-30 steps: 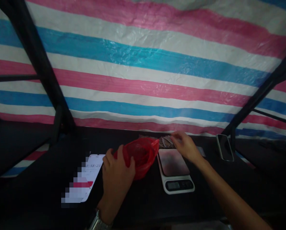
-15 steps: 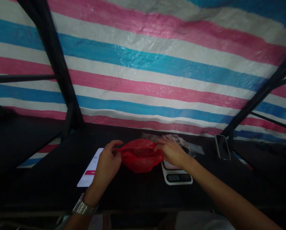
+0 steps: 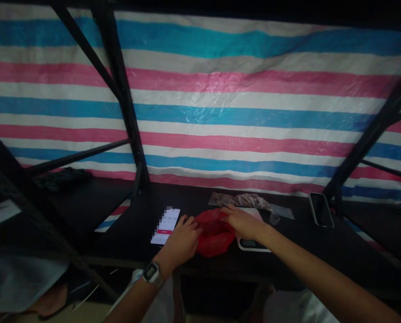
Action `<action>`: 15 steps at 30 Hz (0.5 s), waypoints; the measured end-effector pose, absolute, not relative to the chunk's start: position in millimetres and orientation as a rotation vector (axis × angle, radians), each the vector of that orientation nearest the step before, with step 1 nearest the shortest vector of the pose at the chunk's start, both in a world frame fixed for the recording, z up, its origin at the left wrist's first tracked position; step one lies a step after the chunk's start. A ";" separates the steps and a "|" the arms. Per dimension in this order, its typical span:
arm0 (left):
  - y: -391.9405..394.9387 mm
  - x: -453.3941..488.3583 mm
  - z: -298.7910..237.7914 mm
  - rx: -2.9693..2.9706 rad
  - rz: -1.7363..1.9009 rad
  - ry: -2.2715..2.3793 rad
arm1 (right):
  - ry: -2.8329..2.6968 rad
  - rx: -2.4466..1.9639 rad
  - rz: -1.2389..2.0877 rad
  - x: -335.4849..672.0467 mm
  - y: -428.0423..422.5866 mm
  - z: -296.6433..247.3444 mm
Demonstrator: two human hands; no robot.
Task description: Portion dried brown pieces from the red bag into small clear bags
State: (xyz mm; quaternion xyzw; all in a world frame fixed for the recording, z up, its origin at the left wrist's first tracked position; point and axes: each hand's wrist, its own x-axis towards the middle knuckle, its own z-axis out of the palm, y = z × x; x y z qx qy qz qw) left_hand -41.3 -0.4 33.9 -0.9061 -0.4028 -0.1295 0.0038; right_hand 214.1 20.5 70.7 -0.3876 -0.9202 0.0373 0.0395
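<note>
A thin red plastic bag (image 3: 215, 244) is spread between my two hands over the black table, its mouth facing up and its inside dark. On its left rim, the curled fingers of my left hand (image 3: 183, 240) are closed. My right hand (image 3: 242, 223) grips the opposite rim, thumb side hidden. Under my right hand and forearm sits a white digital scale (image 3: 254, 215), partly covered. Beside my left hand lies a phone with a lit screen (image 3: 169, 224). What the bag holds, if anything, is too dark to make out.
Several small clear packets (image 3: 241, 200) lie behind the scale, with a small clear cup (image 3: 274, 219) near them. A dark-screened phone (image 3: 321, 211) rests at the right. Black metal posts (image 3: 129, 116) stand before a striped sheet (image 3: 237, 116). Another person's clothing (image 3: 22, 278) shows at lower left.
The view has tilted and turned left, so the things appear shifted right. Both hands still hold the bag, and its mouth looks narrower now. My left wrist has turned, showing the watch face.
</note>
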 end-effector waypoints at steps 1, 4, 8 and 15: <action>1.2 -47.0 41.9 -2.816 -0.389 -1.268 | -2.828 -1.206 0.083 214.7 20.1 73.5; 4.4 -60.0 66.4 -2.714 -0.392 -1.330 | -2.831 -1.280 0.017 219.3 20.0 80.7; 1.6 -59.4 86.5 -2.592 -0.487 -1.409 | -2.807 -1.318 -0.056 223.4 18.3 85.8; -8.8 -14.0 69.3 -2.771 -0.470 -1.200 | -2.862 -1.376 -0.060 211.1 11.3 75.5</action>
